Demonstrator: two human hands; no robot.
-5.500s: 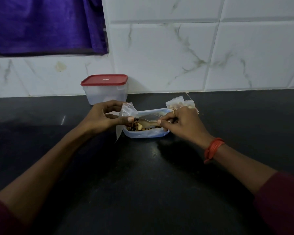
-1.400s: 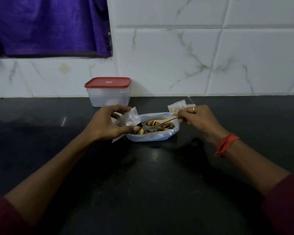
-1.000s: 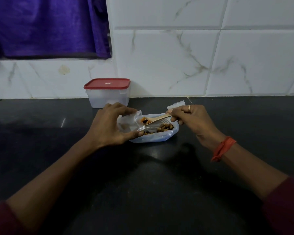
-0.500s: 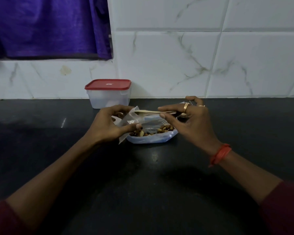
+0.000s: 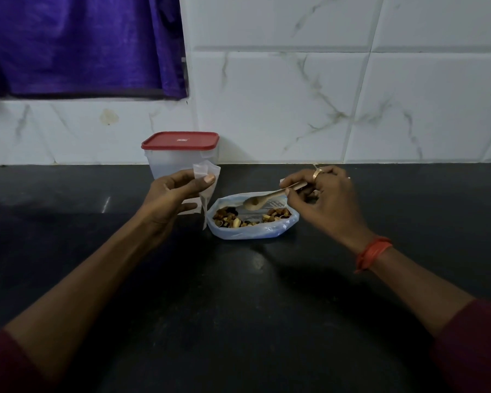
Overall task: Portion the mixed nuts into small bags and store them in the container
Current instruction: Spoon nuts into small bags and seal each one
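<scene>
A bluish plastic bag (image 5: 250,229) of mixed nuts (image 5: 228,218) lies open on the black counter (image 5: 238,321). My left hand (image 5: 172,199) pinches a small clear bag (image 5: 206,180) and holds it upright, left of the nut bag and in front of the container. My right hand (image 5: 323,199) grips the handle of a small wooden spoon (image 5: 262,198). The spoon's bowl hangs just over the nut bag and looks empty. A clear plastic container (image 5: 179,156) with a red lid on stands against the wall behind my left hand.
A white marbled tile wall (image 5: 323,95) runs along the back of the counter. A purple curtain (image 5: 80,43) hangs at the upper left. Some small clear plastic lies behind my right hand, mostly hidden.
My left hand has lifted the small bag up and to the left, away from the nut bag. My right hand has drawn the spoon out of the small bag and lowered it over the nuts.
</scene>
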